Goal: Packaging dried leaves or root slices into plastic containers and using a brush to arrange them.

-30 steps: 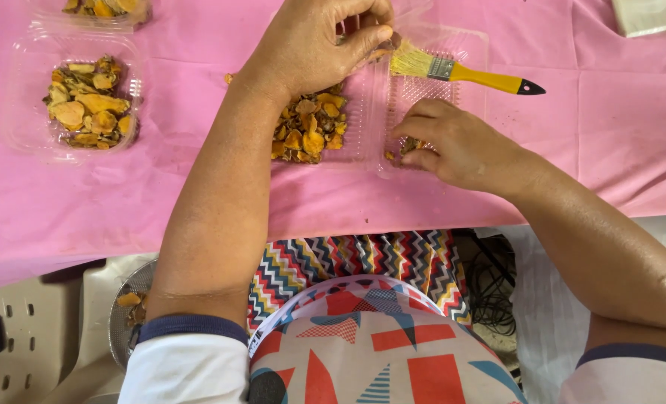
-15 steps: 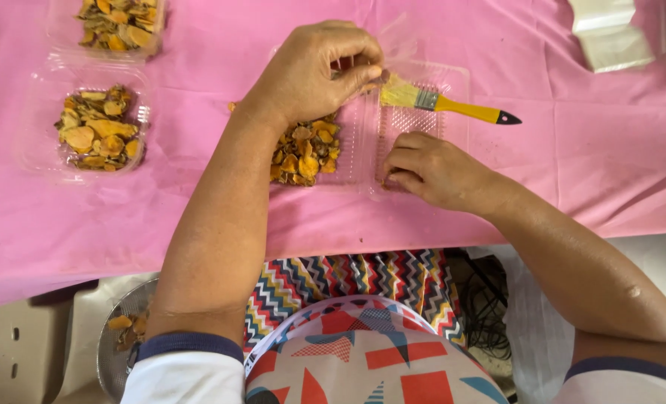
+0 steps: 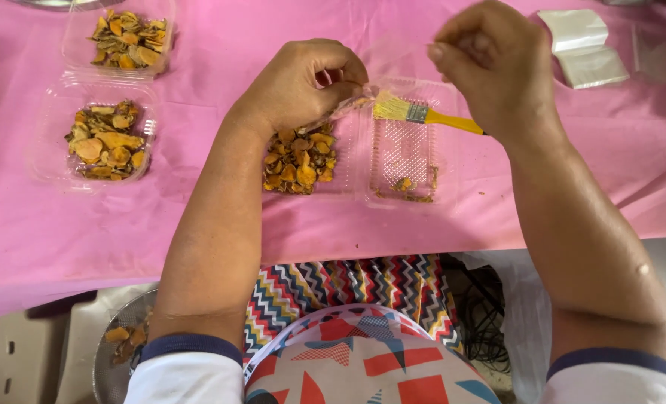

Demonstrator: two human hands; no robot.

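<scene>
right hand [image 3: 490, 67] now above brush [image 3: 423, 114]

Clear plastic clamshell container [image 3: 404, 153] lies open on the pink-covered bench [image 3: 34, 239], its left half heaped with dried orange-yellow slices [image 3: 299, 158], its right half nearly bare with a few scraps. A yellow-handled brush [image 3: 423, 115] rests across the right half's far rim.

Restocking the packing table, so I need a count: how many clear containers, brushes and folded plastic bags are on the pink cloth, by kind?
Clear plastic containers with dried orange slices: 3 (top left, left, centre)
Open clear container, nearly empty: 1
Yellow-handled brush: 1
Folded clear plastic bag: 1
Total: 6
</scene>
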